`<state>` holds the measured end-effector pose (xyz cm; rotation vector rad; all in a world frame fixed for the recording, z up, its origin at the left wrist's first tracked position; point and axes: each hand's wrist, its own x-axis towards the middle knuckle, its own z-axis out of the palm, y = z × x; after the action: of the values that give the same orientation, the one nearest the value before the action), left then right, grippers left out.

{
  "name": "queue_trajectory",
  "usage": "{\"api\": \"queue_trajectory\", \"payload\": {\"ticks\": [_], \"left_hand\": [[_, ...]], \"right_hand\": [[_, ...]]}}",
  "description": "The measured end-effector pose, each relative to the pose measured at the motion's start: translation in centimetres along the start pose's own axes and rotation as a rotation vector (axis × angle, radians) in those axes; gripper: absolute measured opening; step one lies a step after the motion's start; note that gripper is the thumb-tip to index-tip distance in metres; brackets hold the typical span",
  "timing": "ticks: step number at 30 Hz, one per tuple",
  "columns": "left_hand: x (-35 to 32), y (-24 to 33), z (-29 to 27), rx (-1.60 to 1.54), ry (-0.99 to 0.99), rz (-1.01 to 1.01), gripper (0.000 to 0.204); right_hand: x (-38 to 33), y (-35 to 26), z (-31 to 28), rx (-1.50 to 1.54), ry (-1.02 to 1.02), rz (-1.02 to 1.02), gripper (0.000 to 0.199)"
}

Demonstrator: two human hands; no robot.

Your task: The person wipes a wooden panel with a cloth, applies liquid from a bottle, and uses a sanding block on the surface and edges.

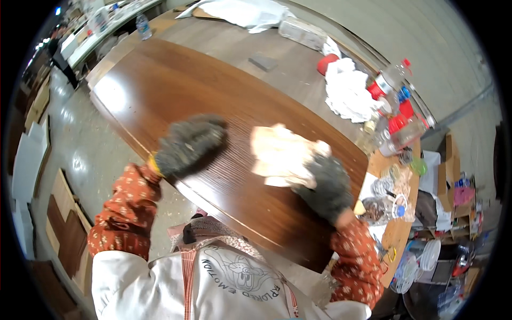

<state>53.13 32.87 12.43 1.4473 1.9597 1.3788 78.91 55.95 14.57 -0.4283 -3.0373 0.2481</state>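
Note:
A large, glossy brown wooden panel (176, 74) lies in front of me, its surface streaked with fine grain. My right hand (328, 184), in a dark work glove, grips a crumpled cream-coloured cloth (282, 154) over the right part of the panel. The cloth spreads out to the left of the fingers. My left hand (193, 143) wears a dark glove with a yellow cuff. It is over the panel near its front edge, fingers stretched out, with nothing in it. Whether its palm touches the wood cannot be made out.
Plastic bottles (386, 80) with red caps and a white crumpled cloth (349, 88) crowd the table's back right. A grey block (263, 63) sits behind the panel. Jars and yellow-handled scissors (392, 254) are at right. Boards (69, 234) lean at left; a person (61, 58) stands far off.

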Motion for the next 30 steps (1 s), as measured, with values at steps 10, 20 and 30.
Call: {"api": "queue_trajectory", "payload": {"ticks": [10,20,30], "left_hand": [[-7.4,-21.8,-24.9,0.58,0.783,0.038,0.023],[-7.9,-19.5,-23.6,0.792,0.668,0.11,0.03],[-9.6,-22.1,-22.8,0.546,0.696,0.297,0.03]], "right_hand": [[0.4,-0.3,3.0,-0.267,0.075,0.627,0.075],[14.4,-5.0,7.5,-0.278,0.195,0.405,0.063],[49.0,-25.1,10.0,-0.199,0.2,-0.202,0.06]]}}
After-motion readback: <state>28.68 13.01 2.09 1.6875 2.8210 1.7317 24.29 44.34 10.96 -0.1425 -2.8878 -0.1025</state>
